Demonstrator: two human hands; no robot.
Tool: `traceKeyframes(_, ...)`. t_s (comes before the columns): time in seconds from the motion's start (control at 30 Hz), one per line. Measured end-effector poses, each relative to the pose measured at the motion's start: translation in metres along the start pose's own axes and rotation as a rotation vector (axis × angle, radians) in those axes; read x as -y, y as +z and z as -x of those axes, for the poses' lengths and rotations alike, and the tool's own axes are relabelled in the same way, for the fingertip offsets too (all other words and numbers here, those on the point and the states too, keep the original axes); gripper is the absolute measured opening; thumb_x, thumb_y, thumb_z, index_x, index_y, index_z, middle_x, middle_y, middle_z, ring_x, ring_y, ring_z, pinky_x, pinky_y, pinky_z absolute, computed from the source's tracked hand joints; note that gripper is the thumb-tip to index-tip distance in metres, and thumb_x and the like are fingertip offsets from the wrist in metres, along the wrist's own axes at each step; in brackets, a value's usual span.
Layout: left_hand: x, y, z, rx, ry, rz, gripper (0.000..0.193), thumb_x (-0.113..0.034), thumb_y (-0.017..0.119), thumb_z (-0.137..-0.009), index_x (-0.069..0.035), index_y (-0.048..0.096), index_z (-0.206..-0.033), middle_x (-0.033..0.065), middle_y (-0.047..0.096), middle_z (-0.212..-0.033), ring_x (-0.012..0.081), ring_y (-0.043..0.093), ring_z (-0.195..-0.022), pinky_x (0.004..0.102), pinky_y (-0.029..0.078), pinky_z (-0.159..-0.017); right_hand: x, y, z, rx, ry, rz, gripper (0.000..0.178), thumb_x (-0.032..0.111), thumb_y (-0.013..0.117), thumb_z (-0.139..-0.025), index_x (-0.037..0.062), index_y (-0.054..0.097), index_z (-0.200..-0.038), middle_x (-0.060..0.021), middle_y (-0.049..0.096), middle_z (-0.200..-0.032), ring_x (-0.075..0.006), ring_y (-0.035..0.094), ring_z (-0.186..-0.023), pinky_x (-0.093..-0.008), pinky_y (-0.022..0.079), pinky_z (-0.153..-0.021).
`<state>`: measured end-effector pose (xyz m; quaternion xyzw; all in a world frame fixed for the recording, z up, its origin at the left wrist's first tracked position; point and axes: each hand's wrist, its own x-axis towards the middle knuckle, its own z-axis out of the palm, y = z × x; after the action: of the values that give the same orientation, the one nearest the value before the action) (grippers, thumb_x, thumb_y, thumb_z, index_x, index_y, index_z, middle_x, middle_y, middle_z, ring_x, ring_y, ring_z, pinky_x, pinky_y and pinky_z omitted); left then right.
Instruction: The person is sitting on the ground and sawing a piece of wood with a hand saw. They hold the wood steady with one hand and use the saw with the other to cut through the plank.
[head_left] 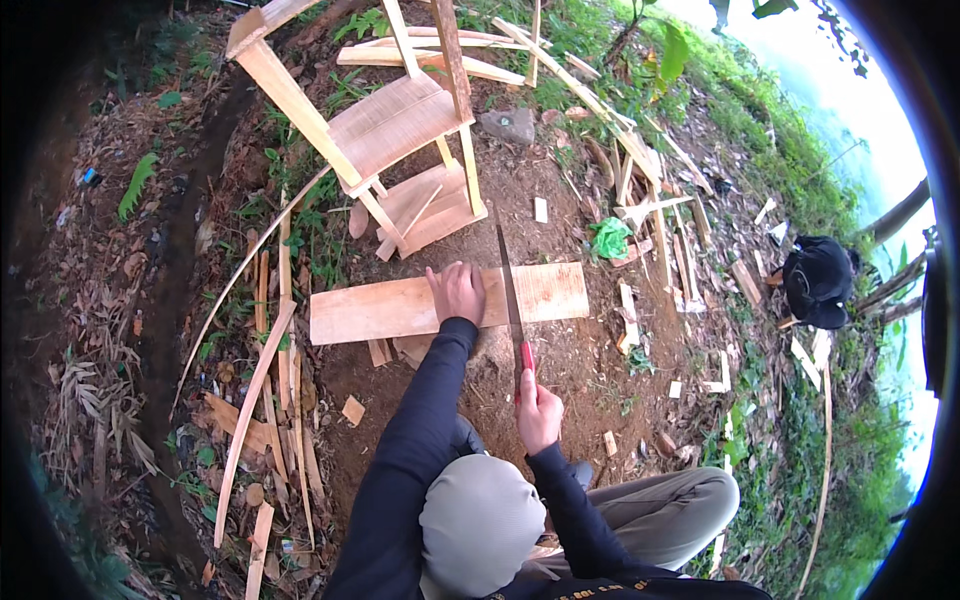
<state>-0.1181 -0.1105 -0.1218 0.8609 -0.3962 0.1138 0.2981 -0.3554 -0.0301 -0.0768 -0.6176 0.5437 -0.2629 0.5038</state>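
A light wooden board [375, 312] lies crosswise in front of me, propped on something low that it mostly hides. My left hand [459, 293] presses down on the board near its middle, fingers lying on the wood. Closed around the red handle of a handsaw [511, 290] is my right hand [540, 412], just on the near side of the board. The saw's long dark blade crosses the board to the right of my left hand and points away from me. Whether its teeth have cut into the wood cannot be made out.
Beyond the board stands a wooden shelf frame [395, 120]. Long wood strips [255, 420] lie at left, and offcuts [640, 210] are heaped at right near a green plastic bag [610, 238]. A grey stone [508, 124] and a black bag-like object [818, 282] rest farther off.
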Motion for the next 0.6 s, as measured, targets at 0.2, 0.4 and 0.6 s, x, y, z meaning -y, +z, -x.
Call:
traceKeyframes(0.2,0.001,0.007,0.01,-0.226,-0.058,0.002,0.026,-0.029,0.051,-0.1,-0.01,0.066,-0.092,0.0073,0.07,-0.103,0.0252,0.063,-0.108,0.0627,0.028,-0.113,0.028,-0.005,-0.019,-0.002,-0.112,0.128,0.064,0.05,0.052,-0.102,-0.0037,0.061,-0.067,-0.0183,0.049,-0.051,-0.0279,0.055,-0.047,-0.0442,0.041,-0.051)
traceKeyframes(0.4,0.004,0.004,0.001,-0.124,-0.067,0.033,0.024,-0.029,0.052,-0.101,-0.01,0.064,-0.091,0.0074,0.07,-0.099,0.0262,0.064,-0.103,0.0632,0.027,-0.113,0.009,-0.018,0.008,-0.013,-0.11,0.135,0.061,0.045,0.055,-0.102,-0.0031,0.062,-0.066,-0.0105,0.047,-0.049,-0.0165,0.049,-0.046,-0.0386,0.038,-0.049)
traceKeyframes(0.6,-0.006,0.003,0.009,-0.079,-0.071,0.054,0.025,-0.028,0.051,-0.101,-0.009,0.062,-0.091,0.0094,0.069,-0.096,0.0291,0.065,-0.1,0.0646,0.025,-0.113,0.032,-0.01,-0.039,-0.003,-0.253,0.198,0.06,0.043,0.049,-0.104,-0.0044,0.064,-0.07,-0.018,0.046,-0.05,-0.026,0.052,-0.044,-0.0426,0.038,-0.048)
